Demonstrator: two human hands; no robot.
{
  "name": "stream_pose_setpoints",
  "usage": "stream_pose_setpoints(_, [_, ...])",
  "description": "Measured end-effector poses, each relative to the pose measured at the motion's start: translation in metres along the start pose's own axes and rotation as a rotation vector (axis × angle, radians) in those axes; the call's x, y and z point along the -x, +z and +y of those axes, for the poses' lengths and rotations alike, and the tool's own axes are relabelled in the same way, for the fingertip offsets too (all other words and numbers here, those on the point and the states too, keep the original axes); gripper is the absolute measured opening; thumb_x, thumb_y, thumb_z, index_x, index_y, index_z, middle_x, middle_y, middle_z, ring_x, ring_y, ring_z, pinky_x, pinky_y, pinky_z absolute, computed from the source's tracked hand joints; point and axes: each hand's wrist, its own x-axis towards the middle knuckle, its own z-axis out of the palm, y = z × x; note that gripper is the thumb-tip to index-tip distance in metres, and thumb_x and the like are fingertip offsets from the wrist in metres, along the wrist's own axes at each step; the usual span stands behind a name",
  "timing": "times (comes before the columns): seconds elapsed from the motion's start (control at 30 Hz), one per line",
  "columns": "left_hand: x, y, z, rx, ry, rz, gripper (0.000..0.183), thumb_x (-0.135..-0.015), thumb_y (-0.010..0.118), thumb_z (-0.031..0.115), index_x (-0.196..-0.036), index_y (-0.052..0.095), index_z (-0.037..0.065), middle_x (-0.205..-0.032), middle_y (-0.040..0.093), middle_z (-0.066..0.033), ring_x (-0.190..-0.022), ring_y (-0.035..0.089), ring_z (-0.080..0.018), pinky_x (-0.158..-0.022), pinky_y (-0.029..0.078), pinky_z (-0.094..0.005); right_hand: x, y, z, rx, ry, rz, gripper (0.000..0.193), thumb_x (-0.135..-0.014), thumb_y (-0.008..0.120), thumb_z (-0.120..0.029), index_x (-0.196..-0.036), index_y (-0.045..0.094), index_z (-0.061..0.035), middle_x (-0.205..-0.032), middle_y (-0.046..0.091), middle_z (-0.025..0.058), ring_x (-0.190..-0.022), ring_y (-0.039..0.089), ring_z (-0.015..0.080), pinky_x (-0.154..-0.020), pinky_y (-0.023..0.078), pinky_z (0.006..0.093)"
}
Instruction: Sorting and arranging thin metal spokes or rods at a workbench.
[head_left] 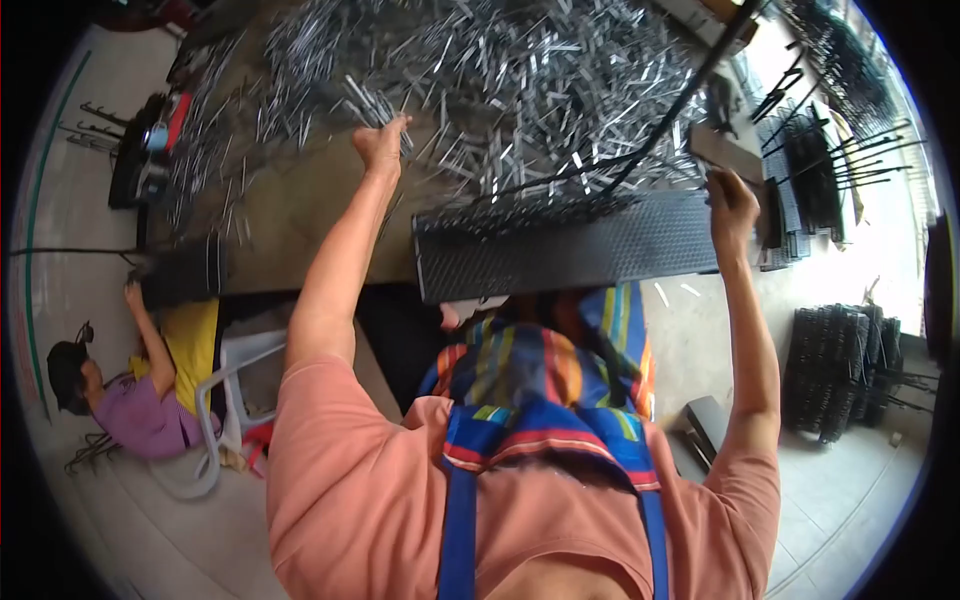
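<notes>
My left hand (381, 148) reaches out over the work table. Its fingers are closed around a bunch of thin silver metal strips (368, 103) that stick out past the fingertips. Across the table's near edge, in front of my lap, lies a long black perforated metal panel (570, 245). At its right end is my right hand (735, 208), fingers curled in on the panel's edge; the fingertips are partly hidden. A large loose heap of silver metal strips (540, 90) spreads over the table beyond the panel.
A dark bar (680, 100) slants over the heap, near a brown block (725, 152). Black racks with prongs (815, 165) stand at the right; stacked black mesh parts (835, 370) sit on the floor. At left, another person (150, 400) handles a dark panel (182, 270) beside a grey chair (235, 370).
</notes>
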Motion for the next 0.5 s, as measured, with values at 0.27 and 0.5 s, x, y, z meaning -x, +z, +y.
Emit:
stream_pose_setpoints(0.27, [0.060,-0.089,-0.061,-0.453,-0.023,0.174,0.019,-0.065,0.076,0.018,-0.068,0.066,0.003,-0.065,0.065,-0.0050,-0.059,0.065,-0.0202,-0.057,0.049,-0.0366,0.172,0.089,-0.077,-0.264,-0.218,-0.275,0.010,-0.084,0.060,0.002,-0.090,0.067,0.0015,-0.070,0.060,0.0074,-0.061,0.058,0.0140,-0.055,0.044,0.0272])
stream_pose_setpoints(0.5, [0.153,-0.053,0.099,0.415,-0.280,-0.231,0.013,-0.075,0.065,-0.001,-0.088,0.065,-0.002,-0.080,0.068,-0.0109,-0.068,0.066,-0.0203,-0.059,0.053,-0.0308,0.142,0.113,-0.178,-0.471,-0.266,-0.493,0.030,-0.080,0.064,-0.007,-0.108,0.064,0.0031,-0.094,0.064,0.0130,-0.086,0.065,0.0209,-0.078,0.050,0.0306])
